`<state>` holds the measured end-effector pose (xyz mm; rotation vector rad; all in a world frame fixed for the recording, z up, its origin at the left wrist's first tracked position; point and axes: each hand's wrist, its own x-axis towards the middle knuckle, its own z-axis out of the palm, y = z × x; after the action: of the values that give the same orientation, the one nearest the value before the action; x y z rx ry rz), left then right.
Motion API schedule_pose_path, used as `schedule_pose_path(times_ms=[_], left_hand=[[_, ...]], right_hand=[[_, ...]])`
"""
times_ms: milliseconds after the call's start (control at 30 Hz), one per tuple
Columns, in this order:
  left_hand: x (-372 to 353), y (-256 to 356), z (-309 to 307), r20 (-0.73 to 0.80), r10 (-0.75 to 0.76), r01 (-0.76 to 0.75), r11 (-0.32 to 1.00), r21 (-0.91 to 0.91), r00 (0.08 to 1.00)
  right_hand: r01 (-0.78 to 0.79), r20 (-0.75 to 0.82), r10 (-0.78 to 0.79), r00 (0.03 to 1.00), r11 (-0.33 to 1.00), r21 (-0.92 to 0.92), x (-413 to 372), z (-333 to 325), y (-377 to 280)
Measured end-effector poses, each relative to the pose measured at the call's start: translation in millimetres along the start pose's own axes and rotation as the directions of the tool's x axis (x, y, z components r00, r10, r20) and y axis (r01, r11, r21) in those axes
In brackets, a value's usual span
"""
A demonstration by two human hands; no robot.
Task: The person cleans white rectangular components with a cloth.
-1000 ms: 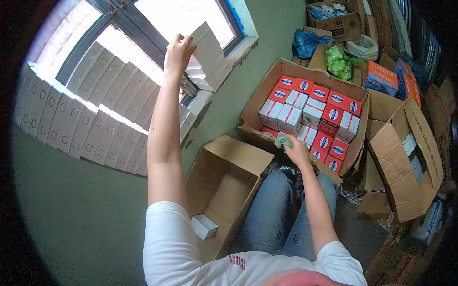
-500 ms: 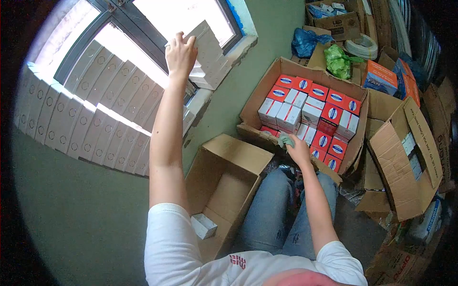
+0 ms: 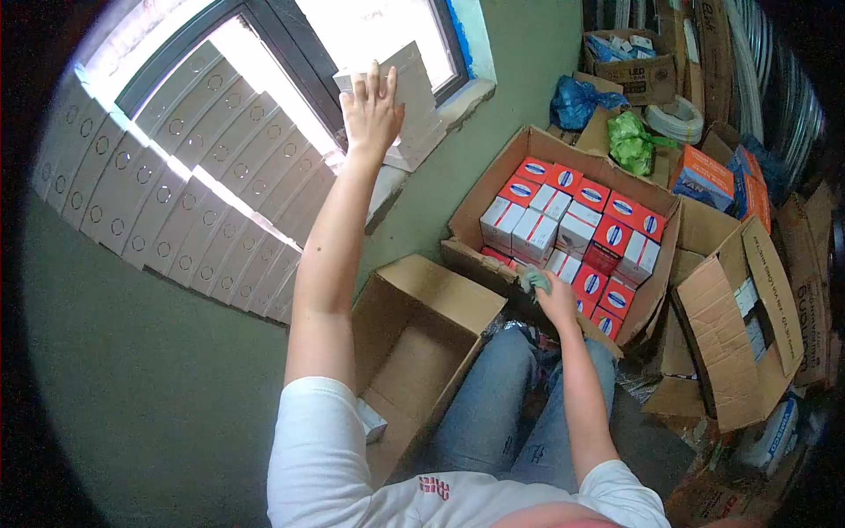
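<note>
left hand [image 3: 372,110] is up at the far window, and here's the worry: it's only a flat palm on the white box [image 3: 415,79], no real grip, so a sideways shove could tip it off the sill stack [image 3: 414,154] and down toward the open carton [image 3: 440,299]. fingers are spread wide, pressed on the box face. right hand [image 3: 556,301] is closed around a green cloth [image 3: 533,280] at the near rim of the big carton [image 3: 471,255] of red and white boxes [image 3: 591,195], right of the open one.

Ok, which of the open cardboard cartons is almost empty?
The nearest carton, holding only one small white box; the carton of red boxes is packed.
</note>
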<state>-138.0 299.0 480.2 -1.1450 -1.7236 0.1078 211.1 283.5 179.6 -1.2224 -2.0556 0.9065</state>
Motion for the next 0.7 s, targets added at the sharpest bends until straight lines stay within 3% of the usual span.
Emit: schedule_pose_path(times_ms=[100, 133, 267, 367, 700], left_hand=[[-6.6, 8.1, -2.7, 0.05, -0.061, 0.064, 0.997, -0.048, 0.997], [-6.8, 10.6, -4.1, 0.15, -0.079, 0.096, 0.989, -0.114, 0.986], [-13.1, 20.1, 2.8, 0.186, -0.115, 0.146, 0.976, -0.16, 0.976], [-13.1, 29.1, 6.5, 0.186, -0.182, 0.211, 0.966, -0.151, 0.966], [-17.1, 35.4, 23.5, 0.072, -0.153, 0.164, 0.967, -0.194, 0.986]], right_hand=[[0.011, -0.004, -0.011, 1.0, 1.0, -0.001, -0.6, -3.2, -1.0], [-0.007, 0.006, 0.007, 1.0, 1.0, -0.014, -2.2, -7.1, -6.3], [0.008, -0.005, -0.008, 1.0, 1.0, -0.006, -2.8, -9.2, -0.8], [-0.022, -0.008, 0.022, 1.0, 0.999, -0.032, -4.1, -22.9, -13.9], [-0.036, -0.135, 0.055, 0.989, 0.989, 0.144, 3.3, -29.9, 3.5]])
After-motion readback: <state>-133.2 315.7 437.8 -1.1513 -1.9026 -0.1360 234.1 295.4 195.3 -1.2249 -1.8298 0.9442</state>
